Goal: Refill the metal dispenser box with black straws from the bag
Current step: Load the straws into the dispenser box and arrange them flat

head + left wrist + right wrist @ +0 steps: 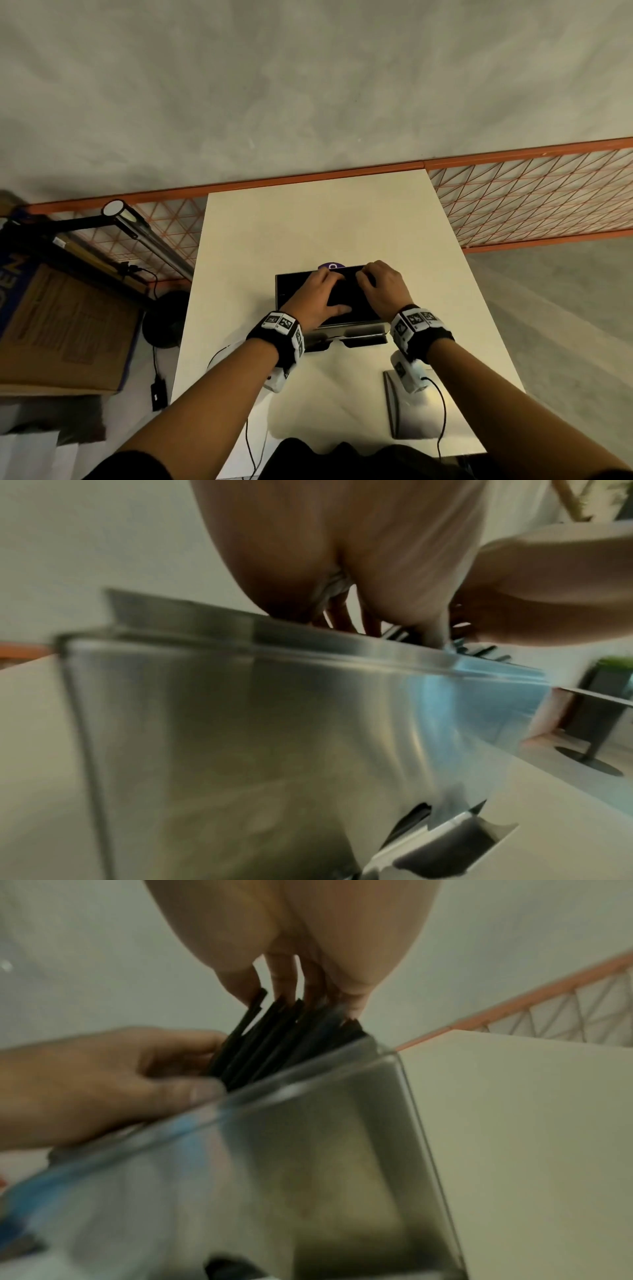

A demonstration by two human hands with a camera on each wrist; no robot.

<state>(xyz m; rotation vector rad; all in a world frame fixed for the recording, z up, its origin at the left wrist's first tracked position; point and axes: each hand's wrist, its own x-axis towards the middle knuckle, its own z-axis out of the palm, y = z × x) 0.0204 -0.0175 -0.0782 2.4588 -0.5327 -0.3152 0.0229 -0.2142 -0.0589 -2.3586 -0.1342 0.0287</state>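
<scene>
Over the box (294, 291), both hands (320, 294) are pressing light, slippery straws (274, 1042) down with spread fingers; gathering them mid-length looks safest.

Both forearms extended forward, wrists banded. Left hand (317, 296) lies palm down, fingers spread and fairly straight, thumb out toward the right. Right hand (383, 286) palm down, fingers (284, 980) pointing downward, tips together, knuckles raised

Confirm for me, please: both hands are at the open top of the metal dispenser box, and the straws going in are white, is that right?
Not quite. Both the left hand and right hand are at the metal dispenser box, but the straws are black, as the right wrist view shows.
</scene>
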